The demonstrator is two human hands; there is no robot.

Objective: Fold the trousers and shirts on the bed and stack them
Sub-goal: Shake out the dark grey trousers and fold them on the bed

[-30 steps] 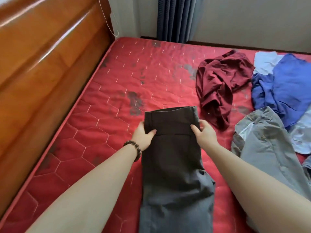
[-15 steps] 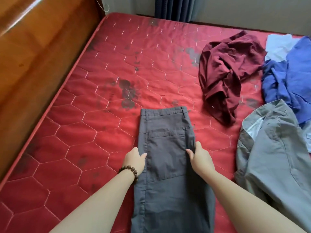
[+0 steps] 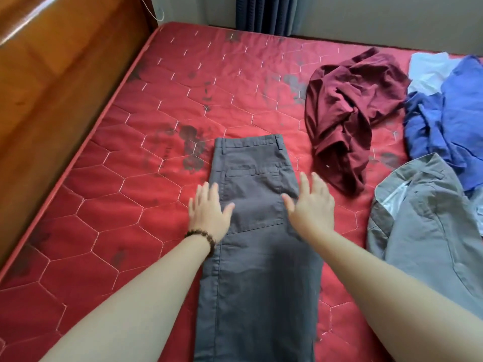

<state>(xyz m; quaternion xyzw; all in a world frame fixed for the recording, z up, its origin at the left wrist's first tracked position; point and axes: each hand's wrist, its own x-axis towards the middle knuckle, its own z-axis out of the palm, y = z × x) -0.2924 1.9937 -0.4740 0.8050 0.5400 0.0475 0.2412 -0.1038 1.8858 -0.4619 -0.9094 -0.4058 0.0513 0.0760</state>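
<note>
Dark grey trousers (image 3: 256, 231) lie flat and lengthwise on the red quilted mattress (image 3: 125, 205), folded in half with the waistband pointing away from me. My left hand (image 3: 209, 210), a bead bracelet on its wrist, is spread flat at the trousers' left edge. At the right edge my right hand (image 3: 311, 202) is spread with straight fingers. Neither hand grips the cloth. A crumpled maroon shirt (image 3: 347, 113) lies to the right, further back.
A light grey garment (image 3: 428, 231) lies bunched at the right. Blue clothes (image 3: 452, 118) and a pale piece (image 3: 428, 71) sit at the far right. A wooden headboard (image 3: 52, 87) lines the left side. A dark curtain (image 3: 264, 14) hangs behind the bed.
Both hands let go of the trousers' edges and opened flat beside them. The trousers went from held up at the waistband to lying flat on the mattress.
</note>
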